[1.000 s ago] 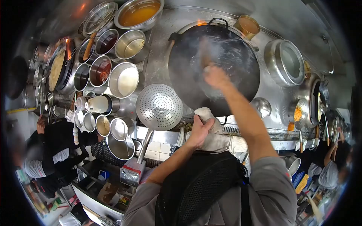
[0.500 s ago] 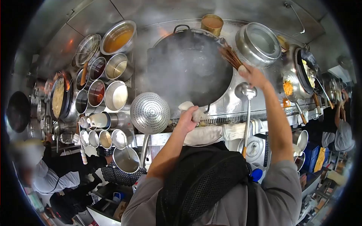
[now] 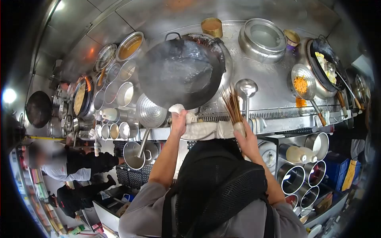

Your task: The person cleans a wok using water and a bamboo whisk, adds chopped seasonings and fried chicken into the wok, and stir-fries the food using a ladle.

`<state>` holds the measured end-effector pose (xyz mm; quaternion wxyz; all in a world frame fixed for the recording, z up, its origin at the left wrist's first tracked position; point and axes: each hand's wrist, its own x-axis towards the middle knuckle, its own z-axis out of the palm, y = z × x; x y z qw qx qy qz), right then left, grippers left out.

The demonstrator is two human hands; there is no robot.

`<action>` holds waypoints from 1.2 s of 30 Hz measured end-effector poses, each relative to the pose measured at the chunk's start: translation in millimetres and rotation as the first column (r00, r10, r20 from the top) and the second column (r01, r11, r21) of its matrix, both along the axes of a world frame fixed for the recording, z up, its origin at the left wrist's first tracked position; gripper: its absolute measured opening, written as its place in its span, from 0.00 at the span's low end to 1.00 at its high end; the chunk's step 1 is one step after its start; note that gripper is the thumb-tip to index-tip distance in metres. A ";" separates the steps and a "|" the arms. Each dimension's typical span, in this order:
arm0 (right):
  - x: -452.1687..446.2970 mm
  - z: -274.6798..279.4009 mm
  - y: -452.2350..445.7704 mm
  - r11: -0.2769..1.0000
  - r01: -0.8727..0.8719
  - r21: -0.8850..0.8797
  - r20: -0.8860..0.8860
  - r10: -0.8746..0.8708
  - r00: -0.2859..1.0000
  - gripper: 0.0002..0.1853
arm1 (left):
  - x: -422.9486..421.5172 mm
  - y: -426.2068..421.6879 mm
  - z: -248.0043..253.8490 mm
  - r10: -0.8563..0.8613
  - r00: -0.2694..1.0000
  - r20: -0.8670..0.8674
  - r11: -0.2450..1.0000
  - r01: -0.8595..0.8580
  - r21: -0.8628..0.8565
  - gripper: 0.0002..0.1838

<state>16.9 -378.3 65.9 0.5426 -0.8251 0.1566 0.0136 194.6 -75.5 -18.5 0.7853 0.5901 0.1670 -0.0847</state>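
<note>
Gripping a folded white cloth (image 3: pixel 177 107), my left hand (image 3: pixel 179 123) is at the near edge of a large black wok (image 3: pixel 178 75). The wok is tilted, steam rises from it, and its inside looks wet. Part of the stove ring shows at its right side. My right hand (image 3: pixel 247 141) is closed around the handle of a bamboo wok brush (image 3: pixel 232 104), bristles pointing up and away, apart from the wok. Just right of the brush lies a steel ladle (image 3: pixel 247 88). A perforated strainer (image 3: pixel 151 112) rests left of my left hand.
A lidded-looking steel pot (image 3: pixel 262 39) and a tin (image 3: pixel 212 27) stand behind. At right, a strainer with orange shreds (image 3: pixel 303 81) sits beside another wok (image 3: pixel 337 67) holding food. Steel containers (image 3: pixel 126 94) line the left. A co-worker (image 3: pixel 75 162) stands at far left.
My right hand has drawn the brush back from the wok's far right side towards me. The wok has shifted left and tilted, with my left hand and cloth now at its near edge.
</note>
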 end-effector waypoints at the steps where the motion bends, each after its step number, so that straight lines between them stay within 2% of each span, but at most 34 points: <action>1: 14.1 12.9 -4.7 0.998 -0.047 0.039 -0.005 0.047 0.999 0.40 | -4.7 -5.0 -1.9 0.006 1.000 0.002 1.000 -0.006 0.012 0.12; 3: 54.7 26.2 1.2 0.964 -0.146 0.224 0.162 0.111 0.980 0.42 | -17.2 -19.4 -2.1 0.020 0.995 0.099 0.980 -0.039 0.196 0.23; 4: 81.8 40.3 8.6 0.904 -0.164 0.395 0.066 0.151 0.986 0.41 | -27.1 -37.9 10.4 0.048 0.974 0.222 0.962 -0.105 0.253 0.27; 5: 110.9 54.8 17.4 0.816 -0.157 0.556 -0.020 0.203 0.979 0.40 | -32.1 -49.2 11.8 0.029 0.973 0.228 0.959 -0.092 0.270 0.27; 6: 147.4 35.0 34.9 0.754 -0.185 0.631 0.111 0.148 0.983 0.32 | -34.7 -59.6 12.3 0.042 0.952 0.303 0.906 -0.164 0.390 0.27; 7: 174.6 57.6 37.1 0.615 -0.269 0.741 0.074 0.324 0.943 0.22 | -37.1 -66.0 11.1 0.045 0.925 0.377 0.834 -0.242 0.495 0.26; 8: 207.2 51.7 52.6 0.554 -0.295 0.779 0.124 0.325 0.938 0.16 | -35.6 -63.1 -4.6 -0.012 0.884 0.467 0.803 -0.270 0.532 0.27; 9: 229.1 57.7 62.1 0.557 -0.286 0.780 0.117 0.319 0.941 0.16 | -40.3 -68.7 4.5 -0.026 0.887 0.461 0.798 -0.259 0.544 0.27; 11: 264.7 59.9 73.2 0.553 -0.282 0.784 0.144 0.280 0.949 0.16 | -52.8 -82.0 32.4 -0.104 0.898 0.427 0.643 -0.267 0.718 0.28; 12: 262.1 71.6 69.5 0.530 -0.241 0.813 0.131 0.237 0.963 0.17 | -54.2 -77.8 31.1 -0.172 0.895 0.411 0.593 -0.240 0.769 0.38; 13: 261.6 84.1 62.8 0.506 -0.204 0.838 0.119 0.195 0.974 0.17 | -54.7 -73.8 29.8 -0.159 0.898 0.410 0.590 -0.246 0.769 0.38; 15: 239.2 96.2 36.9 0.457 -0.236 0.858 0.162 0.196 0.967 0.18 | -54.2 -65.7 26.8 -0.304 0.857 0.415 0.382 -0.290 0.878 0.39; 16: 229.0 96.5 23.0 0.429 -0.207 0.879 0.160 0.143 0.977 0.18 | -47.5 -49.3 13.6 -0.440 0.807 0.394 0.288 -0.289 0.913 0.42; 17: 218.0 93.4 9.3 0.398 -0.175 0.901 0.152 0.089 0.984 0.19 | -46.7 -44.4 16.4 -0.430 0.815 0.389 0.290 -0.284 0.914 0.42; 19: 201.9 85.7 -24.2 0.241 -0.211 0.948 0.194 0.091 0.977 0.22 | -39.2 -42.4 33.2 -0.430 0.820 0.378 0.354 -0.231 0.906 0.45; 20: 197.9 84.2 -35.7 0.247 -0.208 0.947 0.189 0.099 0.977 0.22 | -31.8 -37.2 35.2 -0.480 0.801 0.358 0.317 -0.222 0.922 0.48; 22: 191.7 82.0 -46.0 0.237 -0.232 0.943 0.226 0.054 0.973 0.28 | -18.8 -37.4 50.1 -0.512 0.787 0.343 0.310 -0.203 0.929 0.48; 23: 191.6 80.2 -31.7 0.243 -0.225 0.944 0.219 0.051 0.974 0.28 | -13.5 -38.7 57.6 -0.552 0.766 0.329 0.299 -0.186 0.936 0.48; 25: 194.3 68.8 15.3 0.584 -0.080 0.808 0.138 -0.055 0.989 0.33 | -5.6 -39.6 54.7 -0.555 0.750 0.359 0.321 -0.205 0.925 0.45; 26: 186.2 54.3 36.8 0.735 -0.224 0.640 0.201 0.121 0.972 0.34 | -2.1 -36.2 45.6 -0.516 0.750 0.413 0.351 -0.255 0.901 0.43; 27: 182.7 34.7 53.7 0.823 -0.369 0.433 0.219 0.301 0.928 0.34 | 4.4 -33.8 40.9 -0.476 0.744 0.468 0.380 -0.306 0.873 0.42; 28: 184.7 5.6 51.3 0.832 -0.354 0.428 0.217 0.286 0.933 0.34 | 10.4 -31.7 46.0 -0.433 0.744 0.508 0.470 -0.295 0.832 0.37; 29: 183.0 -28.6 37.0 0.884 -0.464 -0.062 0.198 0.467 0.862 0.37 | 19.1 -23.5 54.7 -0.473 0.729 0.496 0.515 -0.228 0.826 0.33; 30: 182.5 -45.7 24.5 0.694 -0.487 -0.531 0.077 0.611 0.788 0.40 | 26.5 -11.1 45.6 -0.408 0.787 0.463 0.562 -0.183 0.807 0.34; 31: 203.3 -24.7 6.0 0.591 -0.630 -0.505 -0.367 0.514 0.776 0.41 | 32.6 -1.7 34.9 -0.341 0.840 0.421 0.610 -0.143 0.779 0.34; 32: 228.3 -45.9 -23.2 0.596 -0.542 -0.592 -0.390 0.377 0.840 0.38 | 35.3 0.0 34.5 -0.252 0.860 0.444 0.681 -0.168 0.713 0.31; 33: 251.2 -52.5 -52.1 0.584 -0.444 -0.679 -0.375 0.245 0.894 0.37 | 39.9 5.8 26.3 -0.251 0.861 0.442 0.689 -0.161 0.706 0.31; 35: 274.0 -6.6 -65.3 0.610 -0.273 -0.744 -0.209 0.176 0.962 0.40 | 50.0 17.5 3.6 -0.168 0.904 0.394 0.720 -0.161 0.675 0.30; 36: 280.4 8.3 -62.1 0.627 -0.161 -0.762 -0.103 0.127 0.986 0.40 | 54.7 22.3 2.2 -0.129 0.953 0.273 0.820 -0.052 0.570 0.30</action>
